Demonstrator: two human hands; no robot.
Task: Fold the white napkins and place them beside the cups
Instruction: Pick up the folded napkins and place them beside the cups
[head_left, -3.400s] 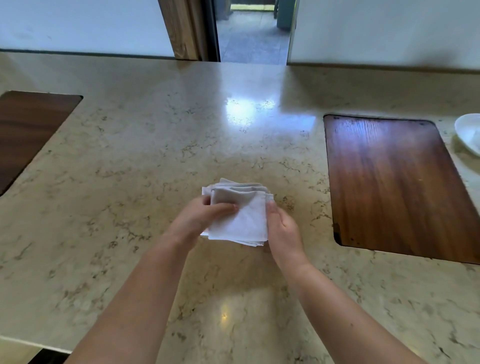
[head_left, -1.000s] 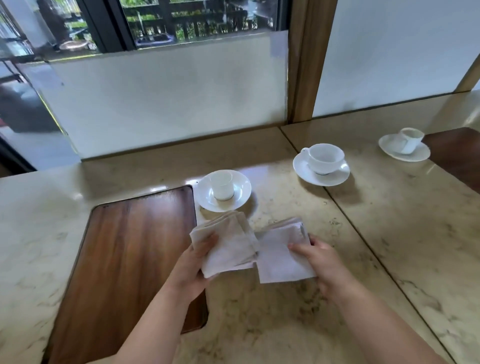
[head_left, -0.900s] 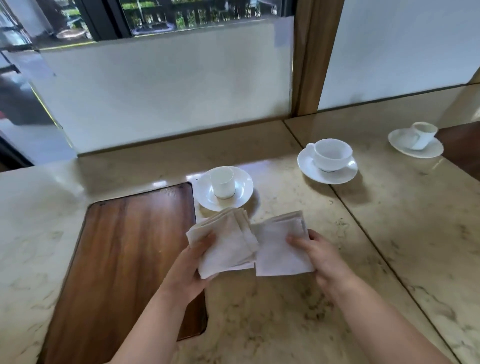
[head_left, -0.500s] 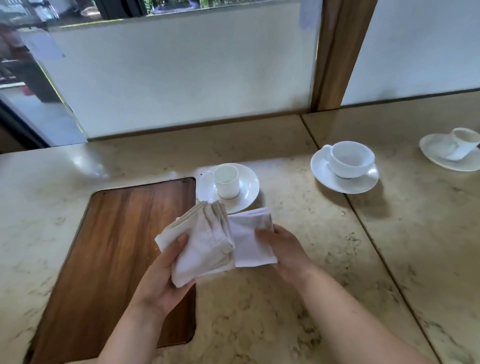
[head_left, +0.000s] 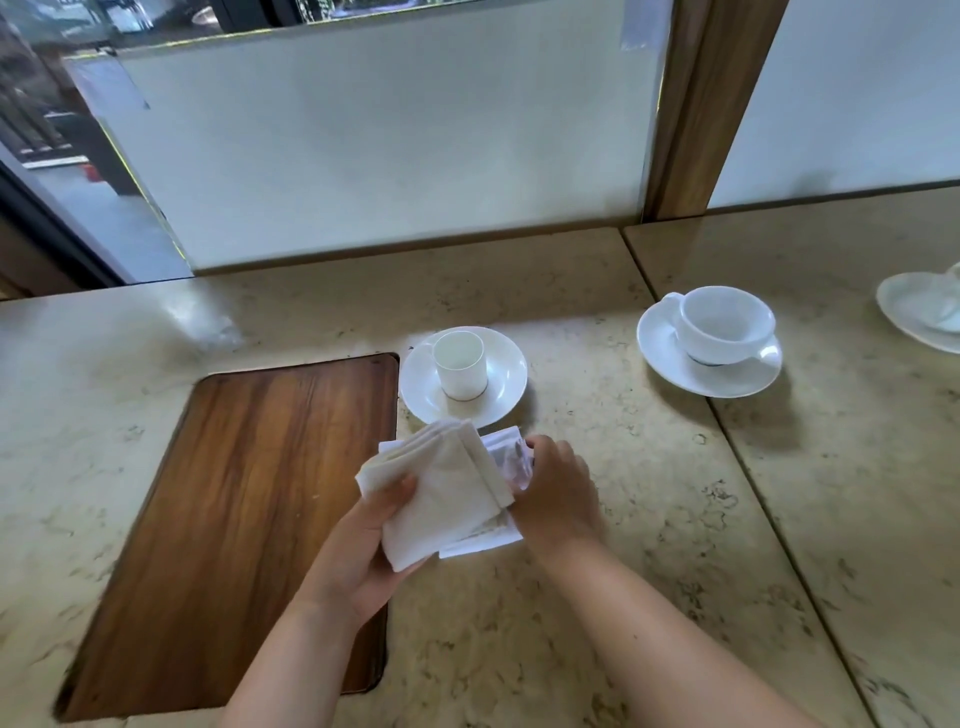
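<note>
Now closer to the small cup (head_left: 460, 371), left hand (head_left: 363, 545) grips napkin stack (head_left: 441, 493) — right hand (head_left: 558, 493) fingers pinching one napkin (head_left: 506, 457).

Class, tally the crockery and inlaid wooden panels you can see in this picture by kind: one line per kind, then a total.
Cups: 2 fully seen, the small straight cup and the wide cup; a third is cut off by the right edge
Saucers: 3, namely
Wooden panels: 1
Total: 6
</note>
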